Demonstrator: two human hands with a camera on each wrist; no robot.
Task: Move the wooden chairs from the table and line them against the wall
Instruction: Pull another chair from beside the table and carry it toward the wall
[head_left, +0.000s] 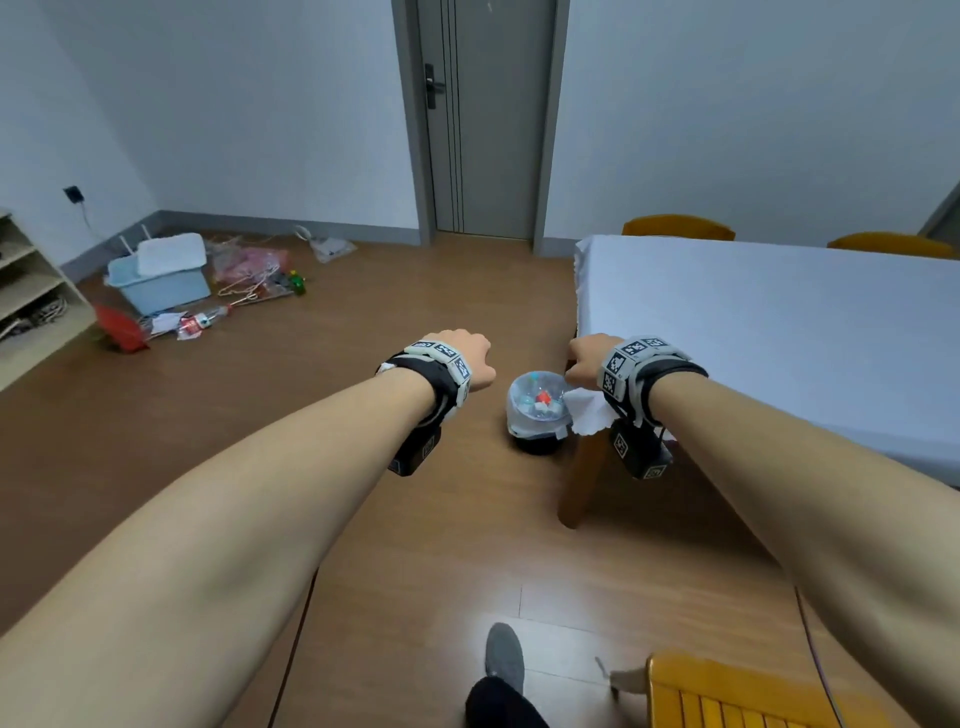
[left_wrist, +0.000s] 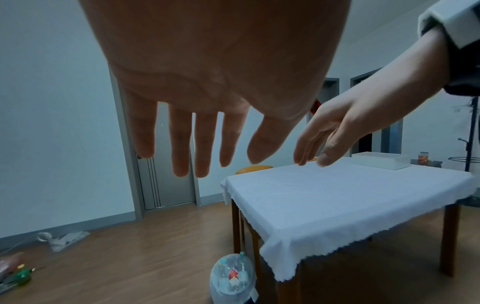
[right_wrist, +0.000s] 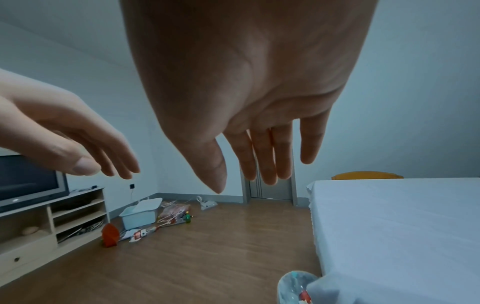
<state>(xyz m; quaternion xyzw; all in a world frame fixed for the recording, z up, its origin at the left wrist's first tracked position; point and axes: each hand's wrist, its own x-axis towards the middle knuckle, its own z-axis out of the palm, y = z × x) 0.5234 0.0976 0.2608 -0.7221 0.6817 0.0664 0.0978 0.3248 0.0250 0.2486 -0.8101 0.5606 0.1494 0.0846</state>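
Note:
Two wooden chair backs (head_left: 678, 227) (head_left: 891, 244) show above the far edge of the table (head_left: 779, 332), which wears a white cloth. A third wooden chair (head_left: 737, 696) with a slatted seat stands at the bottom right, near my foot. My left hand (head_left: 467, 358) and right hand (head_left: 584, 361) reach forward in the air by the table's near corner, both empty. In the left wrist view the left hand's fingers (left_wrist: 182, 144) hang straight and spread. In the right wrist view the right hand's fingers (right_wrist: 262, 156) point down, relaxed. One far chair back (right_wrist: 367, 175) shows there too.
A small waste bin (head_left: 537, 408) with a plastic liner stands on the floor at the table's corner leg (head_left: 579, 478). Clutter, a light blue basket (head_left: 161, 280) and a red object (head_left: 122, 327) lie by the left wall near a shelf unit (head_left: 31, 291). A grey door (head_left: 488, 114) is ahead.

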